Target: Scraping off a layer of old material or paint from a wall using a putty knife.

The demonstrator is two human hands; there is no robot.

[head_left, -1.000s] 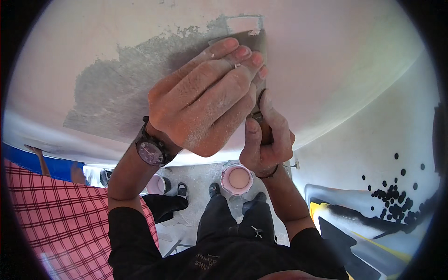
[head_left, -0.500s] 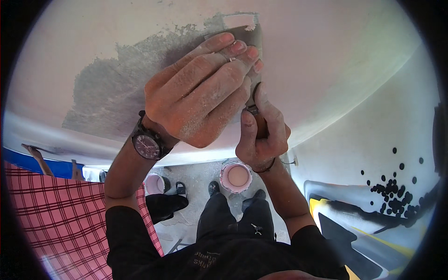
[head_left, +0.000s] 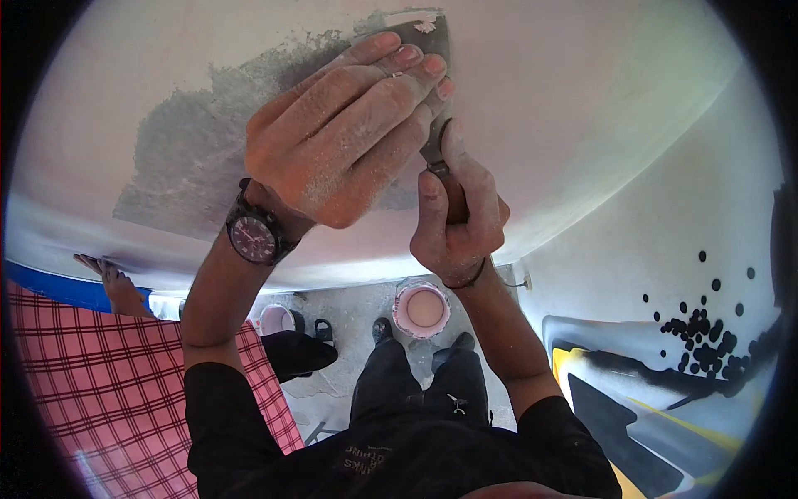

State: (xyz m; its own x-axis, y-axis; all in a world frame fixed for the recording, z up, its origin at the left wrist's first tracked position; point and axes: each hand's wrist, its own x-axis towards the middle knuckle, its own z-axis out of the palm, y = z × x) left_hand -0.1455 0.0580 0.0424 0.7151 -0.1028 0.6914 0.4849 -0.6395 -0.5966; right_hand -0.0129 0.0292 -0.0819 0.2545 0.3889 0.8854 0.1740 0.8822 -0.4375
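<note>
My right hand (head_left: pixel 461 220) is closed around the brown handle of a putty knife (head_left: pixel 440 133), thumb and fingers wrapped round it. The dark blade (head_left: pixel 421 37) lies against the pale wall (head_left: pixel 532 100), with a small whitish lump of filler at its upper edge. Across the blade my left hand (head_left: pixel 337 137) is laid with its fingers stretched out, pressing near the tips; its thumb is hidden. White dust covers both hands. Behind and left of my left hand spreads a rough grey patch (head_left: pixel 179 158) on the wall.
Below stands a pink-rimmed bucket (head_left: pixel 402 309) of pale material; another bucket (head_left: pixel 273 318) is farther left. At the left, a person in a red checked garment (head_left: pixel 116 366) holds a flat tool (head_left: pixel 90 264) against the wall. A black-spotted, painted wall (head_left: pixel 657 249) rises at the right.
Both my hands and the putty knife have moved a little up and left along the wall. The other person's hand has shifted right along the wall.
</note>
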